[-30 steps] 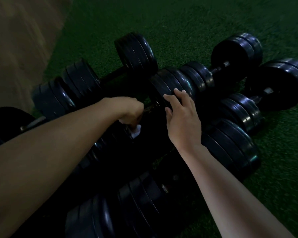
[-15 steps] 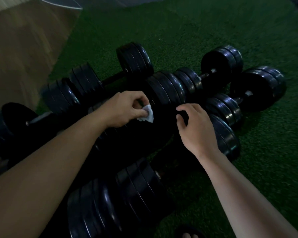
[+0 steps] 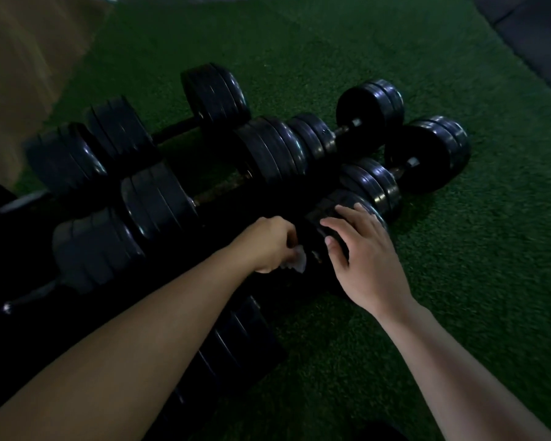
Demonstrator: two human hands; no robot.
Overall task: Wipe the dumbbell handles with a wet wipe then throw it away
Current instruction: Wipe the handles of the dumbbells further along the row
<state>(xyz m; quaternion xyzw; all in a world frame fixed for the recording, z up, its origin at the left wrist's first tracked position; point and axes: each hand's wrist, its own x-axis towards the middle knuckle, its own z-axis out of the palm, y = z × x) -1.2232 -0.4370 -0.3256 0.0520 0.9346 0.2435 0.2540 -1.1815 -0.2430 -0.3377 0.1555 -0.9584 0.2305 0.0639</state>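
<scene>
Currently, step in hand: wiping, judged from the wipe held down among the dumbbells; the throwing away is not yet begun.
Left hand (image 3: 269,243): curled closed around the wet wipe (image 3: 296,263), a white corner showing out of the fist at its 4 o'clock.
Right hand (image 3: 360,249): open, fingers spread and laid on the weight plates (image 3: 334,214) of the near dumbbell, seemingly steadying it.
Handle: lies in deep shadow at the left hand's 3 o'clock; contact between wipe and bar cannot be told.
Other dumbbells (image 3: 299,144): crowded on the green turf (image 3: 458,281) from 10 to 1 o'clock of the hands.
Next move calls for: pressing the wipe around the bar and running it along between the plates while the right hand stops any roll.
Bin: none in view.
</scene>
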